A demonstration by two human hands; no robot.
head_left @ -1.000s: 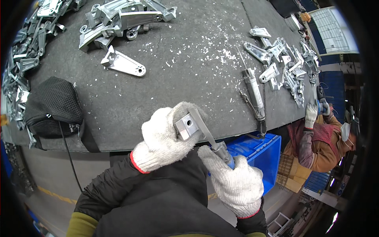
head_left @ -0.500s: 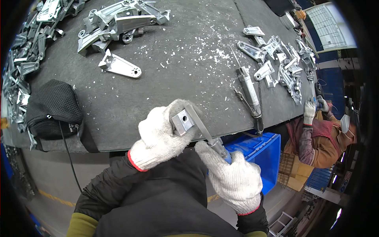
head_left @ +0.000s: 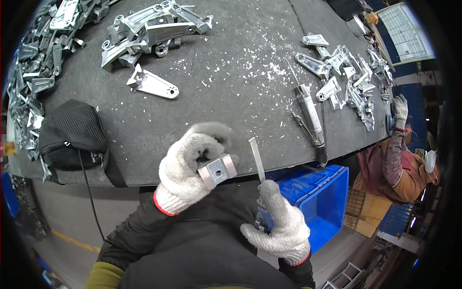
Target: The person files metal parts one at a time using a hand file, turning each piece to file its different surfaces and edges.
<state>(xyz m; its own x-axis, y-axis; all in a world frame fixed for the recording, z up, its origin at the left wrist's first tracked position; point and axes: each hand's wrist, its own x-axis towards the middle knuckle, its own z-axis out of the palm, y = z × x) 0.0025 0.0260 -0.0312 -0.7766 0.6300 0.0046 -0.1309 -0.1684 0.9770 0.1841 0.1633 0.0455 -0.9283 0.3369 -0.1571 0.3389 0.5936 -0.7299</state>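
My left hand point(head_left: 190, 171), in a white knit glove, grips a small cast metal part point(head_left: 217, 170) with a round hole in its flat end face, held just over the near edge of the dark worktable point(head_left: 231, 96). My right hand point(head_left: 279, 224), also gloved, holds a flat metal file point(head_left: 257, 159) by its handle. The blade points up and stands a little to the right of the part, not touching it.
A pneumatic hand tool point(head_left: 310, 120) lies on the table at right. A flat metal bracket point(head_left: 153, 84) and piles of castings point(head_left: 149, 29) lie at the back and far left, more castings point(head_left: 346, 82) at right. A black mesh pouch point(head_left: 72, 132) sits left, a blue crate point(head_left: 320, 202) below. Another person point(head_left: 397, 159) works at right.
My right hand has pulled the file away from the part and raised its blade upright. My left hand has turned the part so its holed face looks toward me.
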